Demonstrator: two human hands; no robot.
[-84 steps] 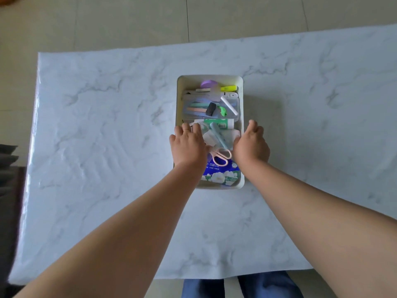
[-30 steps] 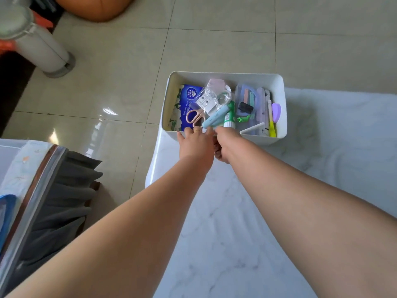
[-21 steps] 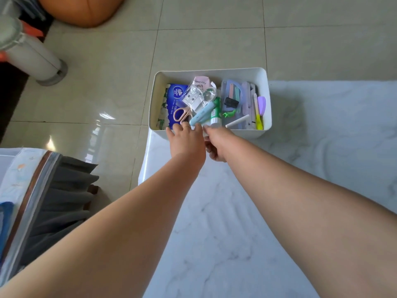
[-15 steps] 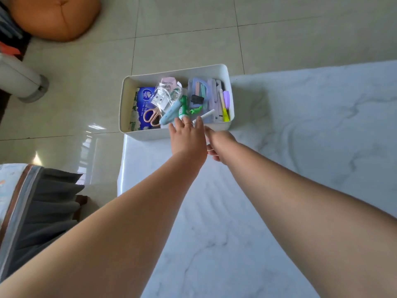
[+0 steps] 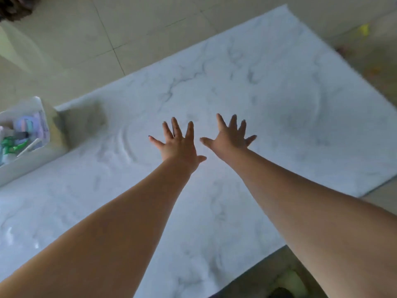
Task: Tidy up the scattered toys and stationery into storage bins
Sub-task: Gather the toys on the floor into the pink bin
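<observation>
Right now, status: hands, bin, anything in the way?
Left hand and right hand open, empty, above table. Filled bin at table's left edge, untouched. Nothing in the way.

Single head-worn view, looking steeply down and forward over the table (image 5: 268,87); both hands (image 5: 179,145) near centre, bin (image 5: 32,164) cropped at left edge.

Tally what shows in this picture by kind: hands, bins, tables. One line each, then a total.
Hands: 2, the left hand and the right hand, both spread open and empty above the table.
Storage bins: 1, the white bin at the table's left edge, partly cut off, with stationery inside too blurred to count.
Tables: 1, the marble-patterned table.
Total: 4
</observation>
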